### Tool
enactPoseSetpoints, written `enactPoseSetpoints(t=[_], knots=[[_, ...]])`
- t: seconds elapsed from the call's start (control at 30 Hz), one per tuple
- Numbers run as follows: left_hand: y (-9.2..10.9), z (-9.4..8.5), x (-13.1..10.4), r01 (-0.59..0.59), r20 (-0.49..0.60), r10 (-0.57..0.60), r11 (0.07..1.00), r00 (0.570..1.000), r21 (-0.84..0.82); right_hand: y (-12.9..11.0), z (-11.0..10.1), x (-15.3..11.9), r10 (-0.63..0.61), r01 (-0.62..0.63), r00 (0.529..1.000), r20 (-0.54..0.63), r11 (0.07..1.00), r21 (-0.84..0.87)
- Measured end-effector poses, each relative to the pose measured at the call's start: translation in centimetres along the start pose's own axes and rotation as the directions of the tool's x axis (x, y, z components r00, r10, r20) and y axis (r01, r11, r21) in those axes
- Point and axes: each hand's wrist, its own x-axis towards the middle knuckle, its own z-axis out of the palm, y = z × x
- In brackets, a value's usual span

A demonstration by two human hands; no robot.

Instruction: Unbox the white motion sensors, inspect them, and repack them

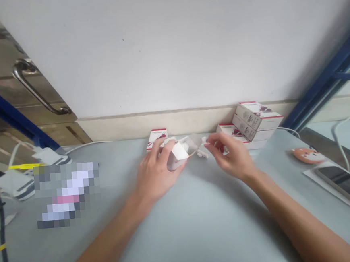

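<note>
My left hand [152,173] is wrapped round a small white box [179,154], tilted so that its open end faces right. Clear plastic and something white show at that opening, too blurred to name. Just to the right, my right hand [233,154] pinches a small white piece [204,141] between thumb and fingertips. Another small white part [202,154] is below those fingertips; whether it joins the pinched piece I cannot tell. Behind my left hand lies a white box with red print [157,136]. A stack of similar boxes [265,123] stands beyond my right hand.
A pixelated device [68,196] lies on the grey table [183,231] at left, near white power strips [48,155] and cables. At right are an orange animal-face object [308,155] and a dark phone [344,186]. The wall [169,58] borders the back; blue frame bars [319,75] flank it.
</note>
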Motion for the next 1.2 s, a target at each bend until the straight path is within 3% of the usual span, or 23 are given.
enactPoseSetpoints(t=[0.1,0.2,0.3,0.4,0.57,0.67,0.8,1.03,1.2], knots=[[0.1,0.0,0.0,0.066,0.003,-0.066,0.998,0.998,-0.022,0.7,-0.1,0.3,0.139,-0.141,0.99,-0.036,0.986,-0.087],[0.3,-0.1,0.1,0.094,-0.004,-0.094,0.995,0.996,-0.024,1.4,0.1,0.4,0.277,-0.238,0.954,0.11,0.93,-0.278],[0.4,-0.1,0.1,0.083,-0.01,-0.083,0.996,0.996,-0.036,1.7,0.5,0.2,0.368,-0.25,0.901,0.231,0.873,-0.419],[0.5,-0.1,0.2,0.083,-0.008,-0.084,0.996,0.996,-0.037,1.7,0.7,0.0,0.407,-0.237,0.869,0.28,0.841,-0.486],[0.6,-0.1,0.1,0.081,-0.016,-0.082,0.996,0.997,-0.046,1.3,0.7,0.0,0.377,-0.274,0.904,0.203,0.872,-0.405],[0.6,0.0,0.0,0.081,-0.011,-0.081,0.996,0.997,-0.039,0.9,1.0,-0.1,0.297,-0.219,0.924,0.239,0.927,-0.304],[0.6,0.0,0.0,0.072,-0.022,-0.073,0.997,0.997,-0.034,0.9,1.5,-0.3,0.238,-0.149,0.918,0.317,0.948,-0.28],[0.7,-0.1,0.1,0.112,-0.015,-0.113,0.993,0.994,-0.04,0.7,1.7,-0.2,0.284,-0.229,0.916,0.285,0.95,-0.211],[0.6,-0.1,0.0,0.047,-0.014,-0.048,0.998,0.999,-0.033,1.0,2.3,-0.6,0.206,-0.144,0.931,0.302,0.966,-0.216]])
